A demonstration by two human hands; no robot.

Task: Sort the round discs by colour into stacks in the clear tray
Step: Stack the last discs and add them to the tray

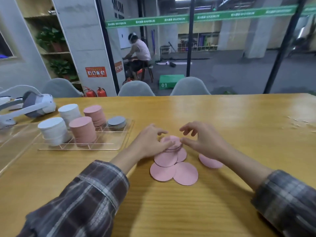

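A small stack of pink discs sits on the wooden table, held between both hands. My left hand grips its left side with curled fingers. My right hand pinches its right edge, thumb against the stack. Several loose pink discs lie flat just in front, one more pink disc partly under my right wrist. The clear tray at left holds two white stacks, two pink stacks and a low grey stack.
A white and grey headset lies at the table's far left beside the tray. Grey chair backs line the far edge. Beyond the glass a person sits at another table.
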